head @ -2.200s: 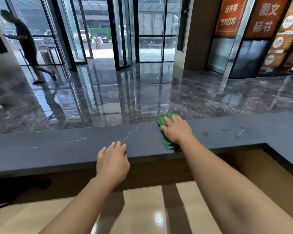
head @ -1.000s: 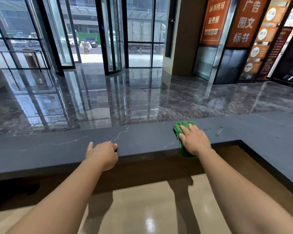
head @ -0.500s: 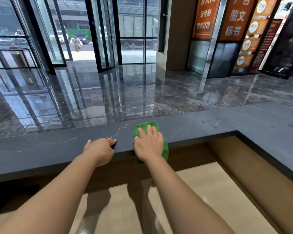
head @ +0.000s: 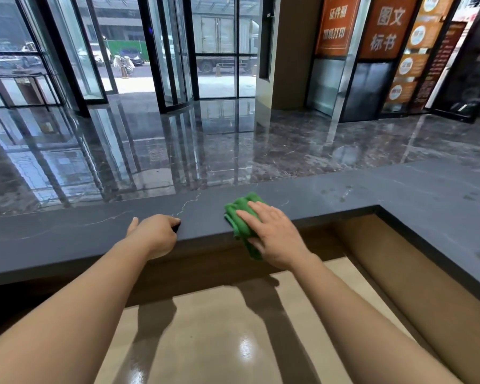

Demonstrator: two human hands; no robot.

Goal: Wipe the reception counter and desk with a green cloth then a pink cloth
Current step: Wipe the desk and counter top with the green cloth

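Green cloth (head: 243, 214) is draping over the tabletop (head: 344, 195) edge, the right hand (head: 275, 239) pressing it with straight, released fingers to wipe; left of it, the left hand (head: 154, 234) is bracing, fingers clenched.

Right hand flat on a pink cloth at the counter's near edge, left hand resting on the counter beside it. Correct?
Wrong on one point: the cloth is green, not pink. The head view shows the right hand flat on the green cloth at the near edge of the counter, with the left hand resting on the counter beside it.
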